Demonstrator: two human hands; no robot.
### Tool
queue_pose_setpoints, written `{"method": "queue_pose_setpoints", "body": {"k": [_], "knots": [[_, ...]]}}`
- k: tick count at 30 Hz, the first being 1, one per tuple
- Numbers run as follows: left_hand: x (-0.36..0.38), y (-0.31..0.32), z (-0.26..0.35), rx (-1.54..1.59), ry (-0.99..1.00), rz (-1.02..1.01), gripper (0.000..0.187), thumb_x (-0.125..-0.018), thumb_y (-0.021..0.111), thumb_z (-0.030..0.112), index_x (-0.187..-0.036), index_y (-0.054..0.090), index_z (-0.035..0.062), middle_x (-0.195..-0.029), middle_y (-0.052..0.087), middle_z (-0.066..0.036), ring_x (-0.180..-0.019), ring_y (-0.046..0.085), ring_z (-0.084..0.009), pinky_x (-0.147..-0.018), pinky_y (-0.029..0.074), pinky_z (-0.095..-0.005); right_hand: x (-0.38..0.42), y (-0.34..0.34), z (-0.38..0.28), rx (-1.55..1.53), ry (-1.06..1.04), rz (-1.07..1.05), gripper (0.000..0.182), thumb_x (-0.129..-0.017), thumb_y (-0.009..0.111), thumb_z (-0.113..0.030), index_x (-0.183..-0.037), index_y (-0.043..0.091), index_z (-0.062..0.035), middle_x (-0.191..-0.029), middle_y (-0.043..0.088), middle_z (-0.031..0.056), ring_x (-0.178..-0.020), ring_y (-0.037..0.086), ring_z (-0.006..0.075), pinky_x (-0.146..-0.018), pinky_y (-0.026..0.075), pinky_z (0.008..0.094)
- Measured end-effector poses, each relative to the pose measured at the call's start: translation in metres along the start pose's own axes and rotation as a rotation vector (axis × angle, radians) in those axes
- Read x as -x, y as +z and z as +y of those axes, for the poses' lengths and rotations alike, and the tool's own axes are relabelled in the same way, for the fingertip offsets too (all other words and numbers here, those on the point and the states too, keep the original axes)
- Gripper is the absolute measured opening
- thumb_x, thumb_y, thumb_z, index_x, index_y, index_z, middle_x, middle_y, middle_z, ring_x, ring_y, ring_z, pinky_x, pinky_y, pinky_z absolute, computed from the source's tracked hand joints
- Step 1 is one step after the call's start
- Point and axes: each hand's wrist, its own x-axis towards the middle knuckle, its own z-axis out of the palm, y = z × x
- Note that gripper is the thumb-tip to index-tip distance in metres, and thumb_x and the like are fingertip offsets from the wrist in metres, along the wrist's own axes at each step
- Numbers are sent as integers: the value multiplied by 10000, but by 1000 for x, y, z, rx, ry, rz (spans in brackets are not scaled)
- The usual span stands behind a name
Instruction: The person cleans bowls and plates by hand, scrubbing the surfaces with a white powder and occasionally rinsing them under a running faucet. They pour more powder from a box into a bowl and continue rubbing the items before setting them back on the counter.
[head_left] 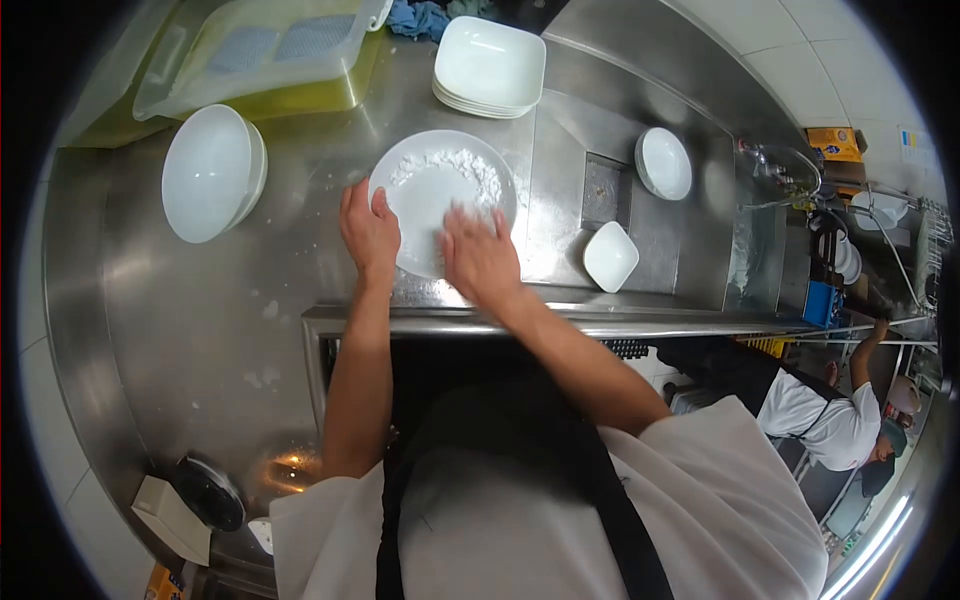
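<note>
A white round plate lies on the steel counter in front of me, with crumbly white clumps spread in an arc along its far side. My left hand holds the plate at its left rim, thumb at the edge and fingers along the outside. Over the lower right part of the plate, my right hand has its fingers stretched out, the fingertips blurred by motion. White specks and smears lie on the steel around the plate.
Stacked square white dishes stand behind the plate, white bowls to the left. Right, a recessed steel basin holds more bowls and a small square bowl. A yellowish plastic tub stands back left. Another person is far right by racks.
</note>
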Motion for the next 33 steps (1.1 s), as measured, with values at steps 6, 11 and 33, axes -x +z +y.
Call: {"method": "queue_pose_setpoints", "body": {"k": [6, 11, 33], "knots": [[0, 4, -1, -9, 5, 31, 236, -887, 639, 15, -1120, 648, -20, -1014, 632, -215, -966, 609, -441, -838, 495, -483, 8, 3, -21, -55, -63, 65, 429, -1015, 476, -273, -1303, 582, 27, -1366, 593, 236, -1180, 620, 373, -1113, 373, 508], [-1, 1, -2, 0, -61, -38, 270, -892, 654, 88, -1139, 665, -21, -1077, 650, -251, -1021, 612, -462, -907, 489, -495, -41, 8, 5, -99, 25, 182, 401, -1014, 466, -250, -1269, 588, 35, -1322, 617, 231, -1194, 607, 379, -1097, 390, 493], [0, 5, -10, 18, -27, -21, 258, -876, 651, 30, -1131, 658, -8, -1031, 638, -207, -984, 618, -431, -850, 502, -477, -12, 2, -23, -194, -139, 100, 378, -985, 510, -241, -1284, 627, -40, -1351, 633, 137, -1276, 584, 302, -1119, 376, 478]]}}
